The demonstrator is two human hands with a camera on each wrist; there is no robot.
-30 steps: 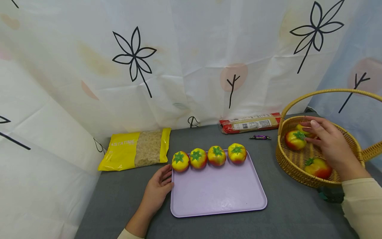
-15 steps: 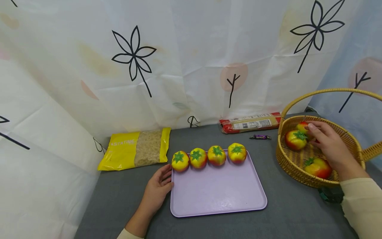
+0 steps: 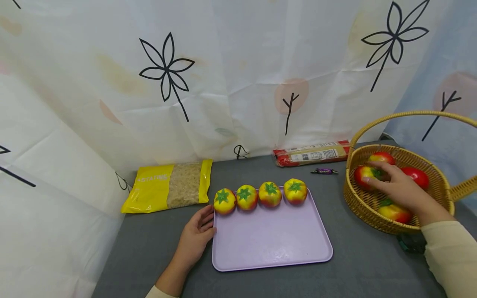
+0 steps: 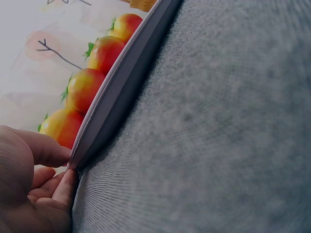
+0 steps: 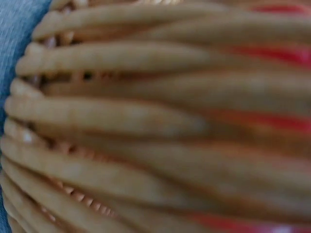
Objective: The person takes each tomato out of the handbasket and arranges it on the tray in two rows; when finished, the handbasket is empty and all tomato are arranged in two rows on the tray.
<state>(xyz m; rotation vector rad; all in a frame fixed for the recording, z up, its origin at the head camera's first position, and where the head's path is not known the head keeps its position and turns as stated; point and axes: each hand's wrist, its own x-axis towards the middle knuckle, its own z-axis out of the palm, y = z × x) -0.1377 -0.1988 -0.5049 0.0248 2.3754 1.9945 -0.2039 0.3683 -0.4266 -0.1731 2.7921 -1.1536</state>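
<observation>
In the head view, my right hand (image 3: 400, 188) reaches into the wicker basket (image 3: 355, 207), its thumb and fingers around a red-and-yellow tomato (image 3: 360, 176). Other tomatoes lie beside it: one at the back (image 3: 381, 157), a red one (image 3: 416, 177) behind the hand and one in front (image 3: 396, 213). The left hand (image 3: 197, 231) holds the left edge of a lilac tray (image 3: 273, 240); in the left wrist view, the thumb (image 4: 48, 149) meets the rim from above, fingers below. Several tomatoes (image 3: 247, 198) stand in a row along the tray's far edge. The right wrist view shows only blurred wicker (image 5: 121, 114).
Left of the tray lies a yellow bag (image 3: 167, 186) with a clear window. Behind it on the right are a red-ended noodle packet (image 3: 313, 154) and a small purple wrapped candy (image 3: 324, 171). The basket's tall handle (image 3: 413, 113) arches over it. A printed curtain hangs behind.
My right hand has let go of the tomato at the basket's back, which now shows its red side, and has moved left and nearer onto another tomato. The left hand stays put.
</observation>
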